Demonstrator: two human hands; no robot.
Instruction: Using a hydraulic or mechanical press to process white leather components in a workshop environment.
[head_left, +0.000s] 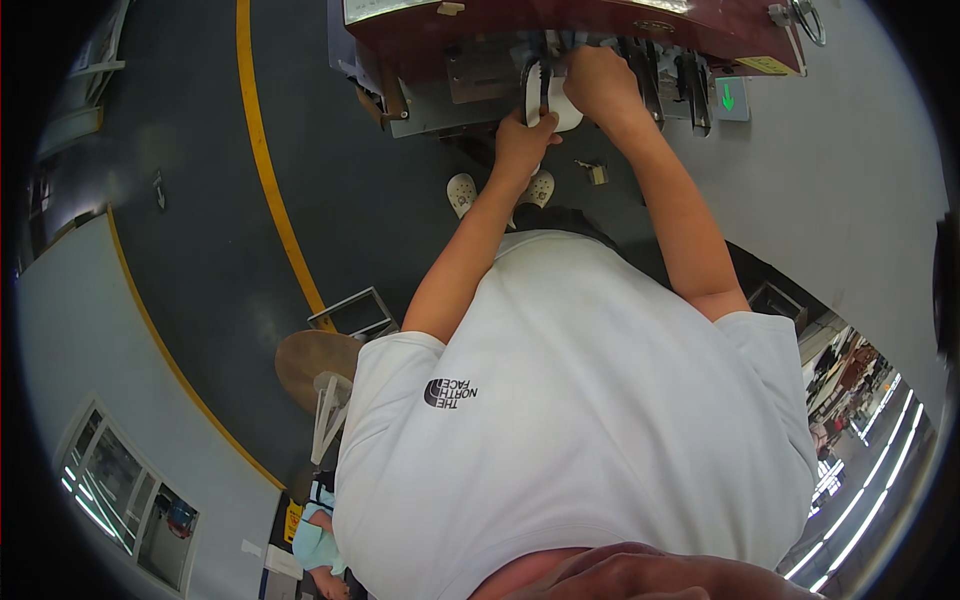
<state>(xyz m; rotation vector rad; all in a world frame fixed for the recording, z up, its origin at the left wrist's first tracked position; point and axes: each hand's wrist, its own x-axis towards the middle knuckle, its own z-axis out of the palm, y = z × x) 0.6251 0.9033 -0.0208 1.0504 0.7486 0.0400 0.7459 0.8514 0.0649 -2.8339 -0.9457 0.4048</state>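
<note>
My left hand (524,146) is closed on the near end of a white, shoe-shaped piece (568,108) with a dark strip along its left part. The thumb lies on top, and the far end of the piece reaches under the front of a dark red machine (420,42). Just to the right and a little farther off, my right hand (603,84) is curled shut at the machine's front, by the piece's far right side. Its fingertips are hidden, so what they grip cannot be made out.
Dark metal brackets (692,92) hang at the machine's right, near a box with a green arrow (733,98). A small pedal-like object (595,174) lies on the floor by my shoes (461,194). Behind me stand a round stool (310,365) and another person (316,540).
</note>
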